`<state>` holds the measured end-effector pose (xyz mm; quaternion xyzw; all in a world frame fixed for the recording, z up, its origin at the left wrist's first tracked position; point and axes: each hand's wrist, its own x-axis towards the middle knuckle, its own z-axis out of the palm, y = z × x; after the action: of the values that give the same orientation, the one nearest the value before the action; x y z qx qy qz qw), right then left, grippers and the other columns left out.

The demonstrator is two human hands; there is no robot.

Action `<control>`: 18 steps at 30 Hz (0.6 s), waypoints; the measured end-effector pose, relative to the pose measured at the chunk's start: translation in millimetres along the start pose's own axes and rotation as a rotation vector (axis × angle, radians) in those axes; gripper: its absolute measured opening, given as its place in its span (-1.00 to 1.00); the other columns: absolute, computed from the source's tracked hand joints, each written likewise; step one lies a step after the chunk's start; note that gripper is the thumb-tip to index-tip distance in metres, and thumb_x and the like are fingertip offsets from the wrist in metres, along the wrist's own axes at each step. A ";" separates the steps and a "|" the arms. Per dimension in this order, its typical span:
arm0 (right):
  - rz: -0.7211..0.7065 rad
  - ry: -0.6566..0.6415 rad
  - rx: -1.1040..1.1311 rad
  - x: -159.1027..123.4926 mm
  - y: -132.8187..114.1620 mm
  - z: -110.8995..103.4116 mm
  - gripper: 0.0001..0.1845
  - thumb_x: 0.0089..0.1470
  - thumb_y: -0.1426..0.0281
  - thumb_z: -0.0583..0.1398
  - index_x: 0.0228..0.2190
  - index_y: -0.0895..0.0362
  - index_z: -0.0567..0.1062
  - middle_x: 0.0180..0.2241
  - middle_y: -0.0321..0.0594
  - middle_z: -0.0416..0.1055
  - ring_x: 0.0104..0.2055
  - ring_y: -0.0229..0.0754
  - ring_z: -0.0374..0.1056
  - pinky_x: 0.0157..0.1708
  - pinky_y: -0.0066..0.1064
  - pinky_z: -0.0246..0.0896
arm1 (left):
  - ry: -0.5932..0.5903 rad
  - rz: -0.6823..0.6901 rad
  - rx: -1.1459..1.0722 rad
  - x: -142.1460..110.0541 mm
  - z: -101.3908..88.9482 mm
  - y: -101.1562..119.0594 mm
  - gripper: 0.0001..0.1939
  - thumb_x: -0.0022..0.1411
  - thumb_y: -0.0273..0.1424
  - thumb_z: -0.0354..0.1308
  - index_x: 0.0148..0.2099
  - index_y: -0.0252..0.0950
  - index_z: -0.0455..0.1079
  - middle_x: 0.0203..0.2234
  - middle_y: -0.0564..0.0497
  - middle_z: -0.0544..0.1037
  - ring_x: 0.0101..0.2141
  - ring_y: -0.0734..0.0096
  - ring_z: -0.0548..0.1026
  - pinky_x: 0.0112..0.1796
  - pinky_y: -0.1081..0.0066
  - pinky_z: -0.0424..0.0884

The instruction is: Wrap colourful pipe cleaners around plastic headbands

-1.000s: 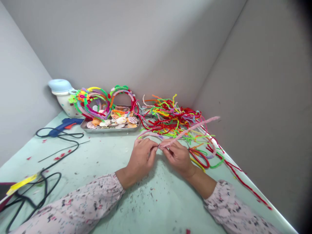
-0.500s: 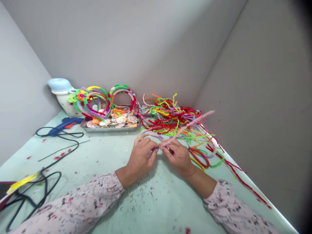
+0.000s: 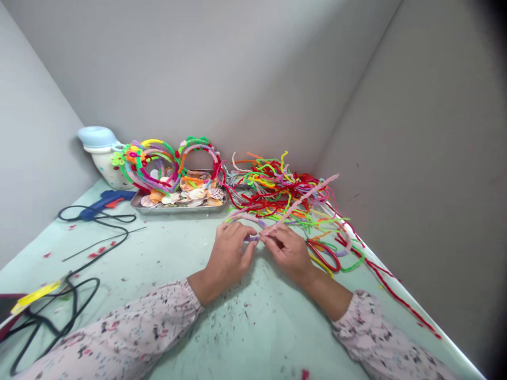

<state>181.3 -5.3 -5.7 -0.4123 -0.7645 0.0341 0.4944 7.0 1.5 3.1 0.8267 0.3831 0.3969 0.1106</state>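
Pale green tabletop [image 3: 261, 338] fills my view, running back into a corner between two grey walls, with the right wall [image 3: 415, 158] rising close beside the table's edge. Both forearms come in low from the bottom corners in floral sleeves, and the hands meet just in front of me. The left hand [image 3: 228, 258] is narrowly closed, its thumb and fingers pinching a curved lilac band [image 3: 247, 217] near its end. The right hand [image 3: 288, 253] is just as narrow, pinching a fuzzy pink pipe cleaner [image 3: 301, 200] right beside that end, and the stem's long free end angles up and away over the heap. The fingertips of the two hands nearly touch, and I cannot see exactly how the two pieces join between them. There is open table toward me and to the left, while the right side is tighter: a tangled pile of colored pipe cleaners [image 3: 277, 190] lies just past the hands, with red loops [image 3: 322, 256] next to the right hand. Farther back sit a metal tray of seashells [image 3: 178, 210], finished-looking decorated hoops [image 3: 158, 166], a blue glue gun [image 3: 106, 199] with its black cord [image 3: 95, 217], and a white pot with a pale blue lid [image 3: 99, 153]. Red scraps [image 3: 95, 255] and dark specks dot the table.
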 end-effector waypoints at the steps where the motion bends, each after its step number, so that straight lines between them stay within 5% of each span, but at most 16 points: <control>1: 0.007 -0.004 0.011 -0.1 0.0 0.0 -0.91 0.14 0.43 0.17 -0.34 0.07 0.51 -0.36 -0.18 0.52 -0.24 -0.14 0.44 -0.20 -0.29 0.40 | 0.001 0.001 -0.004 0.1 -0.4 0.1 -0.91 0.24 -0.46 0.05 -0.20 -0.26 0.34 -0.32 -0.01 0.49 -0.22 0.30 0.41 -0.10 0.22 0.19; 18: 0.139 -0.065 0.075 -2.0 -0.9 -1.6 -0.86 0.16 0.40 0.15 -0.36 0.10 0.53 -0.44 -0.26 0.44 -0.38 -0.24 0.37 -0.32 -0.43 0.28 | -0.067 0.053 -0.005 0.6 -2.8 1.0 -0.88 0.25 -0.49 0.04 -0.23 -0.26 0.40 -0.37 0.01 0.48 -0.26 0.33 0.40 -0.10 0.23 0.18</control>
<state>182.4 -7.8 -5.8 -0.4443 -0.7479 0.1105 0.4808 5.6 0.9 5.7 0.8492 0.3561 0.3727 0.1147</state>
